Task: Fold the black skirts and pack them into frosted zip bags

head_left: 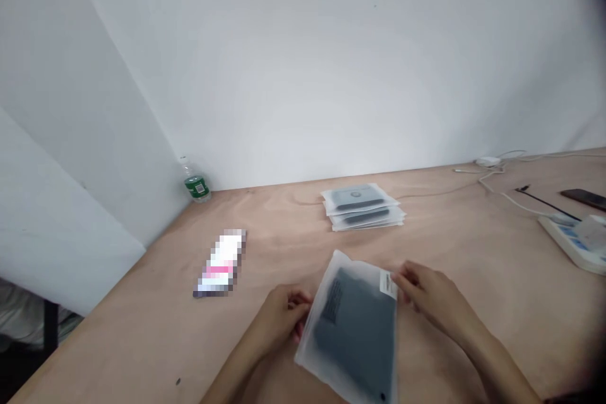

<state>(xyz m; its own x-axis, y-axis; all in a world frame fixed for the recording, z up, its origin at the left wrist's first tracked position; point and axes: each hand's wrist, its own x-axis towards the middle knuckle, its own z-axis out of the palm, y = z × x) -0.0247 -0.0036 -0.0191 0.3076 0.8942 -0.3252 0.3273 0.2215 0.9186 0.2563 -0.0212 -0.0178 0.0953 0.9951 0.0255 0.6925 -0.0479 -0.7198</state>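
A frosted plastic bag (pixel 355 328) with a dark flat item inside lies tilted just above the wooden table (pixel 426 227), close to me. My left hand (pixel 283 317) grips its left edge with curled fingers. My right hand (pixel 426 295) pinches its upper right corner, beside a white label (pixel 388 284). Farther back on the table sits a stack of similar bagged dark items (pixel 362 207).
A blurred-out flat object (pixel 221 263) lies on the left of the table. A green-labelled water bottle (pixel 196 182) stands in the far left corner by the wall. At the right are a white power strip (pixel 575 237), cables (pixel 502 180) and a dark phone (pixel 584 198).
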